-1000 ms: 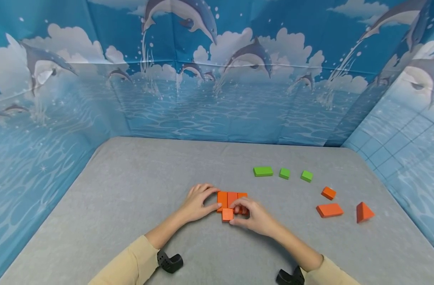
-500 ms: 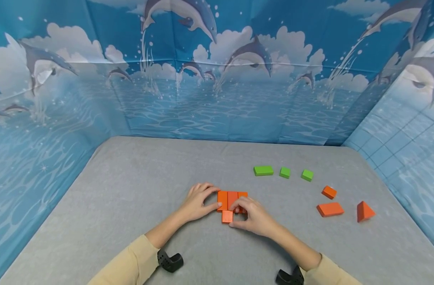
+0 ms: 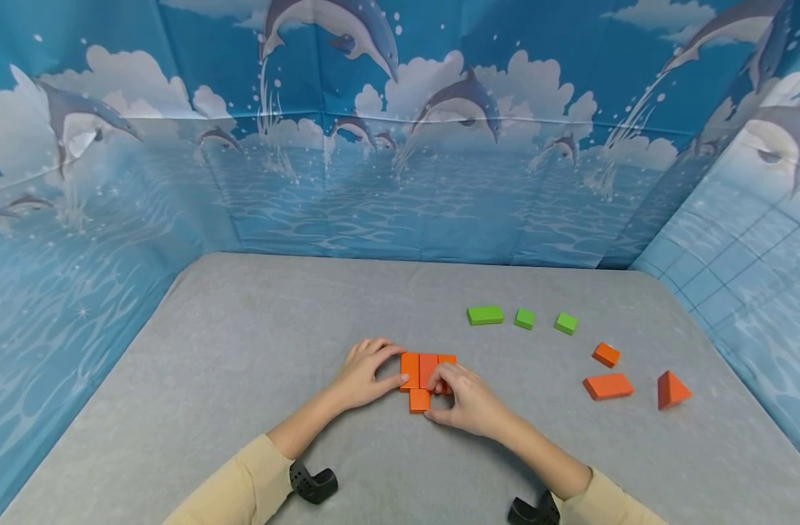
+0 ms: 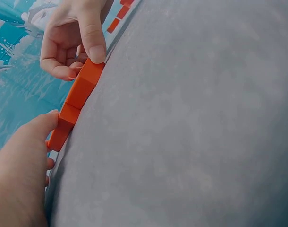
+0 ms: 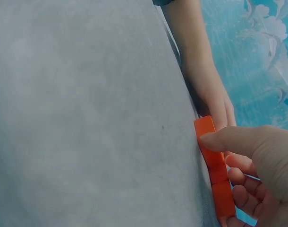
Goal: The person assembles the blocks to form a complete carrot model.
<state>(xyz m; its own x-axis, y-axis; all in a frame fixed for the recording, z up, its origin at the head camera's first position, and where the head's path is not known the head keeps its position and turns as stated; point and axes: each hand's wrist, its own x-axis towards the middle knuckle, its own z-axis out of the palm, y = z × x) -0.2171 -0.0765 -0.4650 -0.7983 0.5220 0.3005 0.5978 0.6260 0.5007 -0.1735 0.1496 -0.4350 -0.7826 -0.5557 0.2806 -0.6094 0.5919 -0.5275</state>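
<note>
The small orange block [image 3: 419,402] sits against the near edge of the row of orange blocks [image 3: 427,367]; a second ago it seemed to overlap that edge, so it now looks seated. The right hand [image 3: 470,401] pinches it between thumb and bent finger. The left hand [image 3: 360,374], fingers spread, touches the row's left end. Green blocks [image 3: 485,315] lie beyond the row, loose orange blocks [image 3: 607,386] to its right.

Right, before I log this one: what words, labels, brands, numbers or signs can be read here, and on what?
None that I can read.
Orange blocks: no marking shows on the visible faces.
Green blocks: none visible; any tiny print would be too small to tell.
Backdrop: printed dolphins, clouds and water, no lettering seen.
Black wrist devices: no legible brand.
</note>
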